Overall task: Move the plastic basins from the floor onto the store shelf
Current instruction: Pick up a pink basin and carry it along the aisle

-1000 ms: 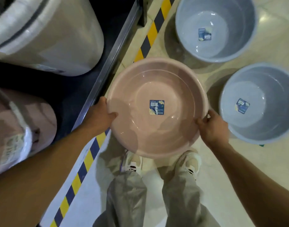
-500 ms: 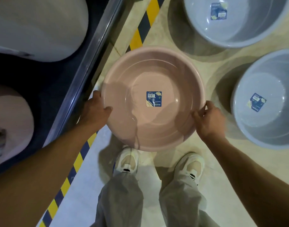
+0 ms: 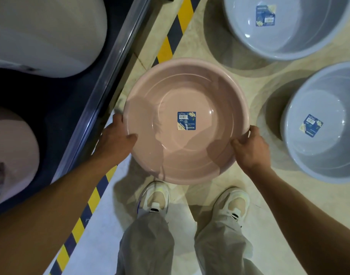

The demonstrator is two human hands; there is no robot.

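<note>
A round pink plastic basin [image 3: 190, 92] with a blue label in its bottom is held level above the floor, in front of my feet. My left hand [image 3: 115, 138] grips its left rim and my right hand [image 3: 249, 146] grips its right rim. Two grey-blue basins stand on the floor: one at the top right [image 3: 301, 36], one at the right edge [image 3: 328, 147]. The dark store shelf [image 3: 57, 92] with a metal front edge runs along the left.
On the shelf lie a white basin [image 3: 41, 32] and a pink basin [image 3: 13, 143], both on their sides. A yellow and black striped line [image 3: 166, 48] runs on the floor beside the shelf. My shoes [image 3: 154, 197] stand just below the held basin.
The pink basin and both hands stay together in the same grip. The view has tilted down and shifted, so the shelf items and grey basins slid toward the frame edges.
</note>
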